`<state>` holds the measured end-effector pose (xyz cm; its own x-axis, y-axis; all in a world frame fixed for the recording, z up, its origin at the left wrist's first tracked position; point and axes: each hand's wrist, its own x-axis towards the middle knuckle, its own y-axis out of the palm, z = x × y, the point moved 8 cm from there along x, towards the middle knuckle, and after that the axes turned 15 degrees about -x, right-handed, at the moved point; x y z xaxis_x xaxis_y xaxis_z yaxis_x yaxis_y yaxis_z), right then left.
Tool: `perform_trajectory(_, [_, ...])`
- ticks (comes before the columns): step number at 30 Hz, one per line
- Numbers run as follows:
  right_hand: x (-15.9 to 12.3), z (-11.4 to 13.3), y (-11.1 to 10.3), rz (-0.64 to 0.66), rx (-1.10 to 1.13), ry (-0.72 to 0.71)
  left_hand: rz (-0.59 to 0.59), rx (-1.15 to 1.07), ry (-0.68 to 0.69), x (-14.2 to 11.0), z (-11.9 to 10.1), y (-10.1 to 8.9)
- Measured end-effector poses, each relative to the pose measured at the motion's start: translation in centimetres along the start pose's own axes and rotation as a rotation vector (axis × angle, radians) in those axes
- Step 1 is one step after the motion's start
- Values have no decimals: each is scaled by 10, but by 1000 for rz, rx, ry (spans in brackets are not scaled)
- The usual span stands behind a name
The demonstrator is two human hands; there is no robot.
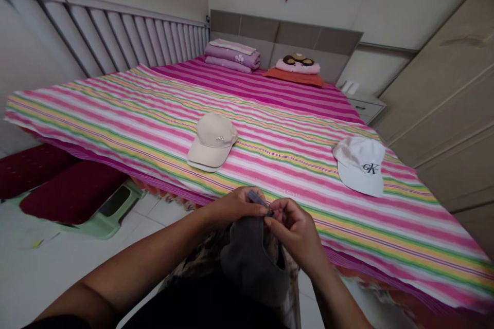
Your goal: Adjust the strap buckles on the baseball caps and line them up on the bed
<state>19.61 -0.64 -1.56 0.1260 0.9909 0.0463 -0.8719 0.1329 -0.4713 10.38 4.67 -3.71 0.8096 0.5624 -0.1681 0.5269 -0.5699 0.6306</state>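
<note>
A dark grey cap (250, 262) hangs in front of my body at the bed's near edge. Its back strap (258, 200) points upward between my hands. My left hand (241, 204) is closed on the strap, thumb laid along it. From the other side, my right hand (295, 226) pinches the strap near its fastening, which is mostly covered by my fingers. Beyond my hands, a beige cap (214, 139) rests on the striped sheet, brim toward me. Farther right lies a white cap (360, 164) with black letters on its front.
The striped sheet (154, 113) covers the bed. Folded purple bedding (231, 56) and a pink pillow (297, 67) sit by the headboard (254, 28). At lower left are green stools (111, 226) with dark red tops. A wooden wardrobe (443, 97) stands at right.
</note>
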Motion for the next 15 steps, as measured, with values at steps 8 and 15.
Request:
perform_trajectory(8, [-6,-30,31,367,561,212,-27,-219,23,3,-7,-15])
perform_trajectory(15, [-7,-18,15,235,764,189,-34,-164,24,3,-12,-12])
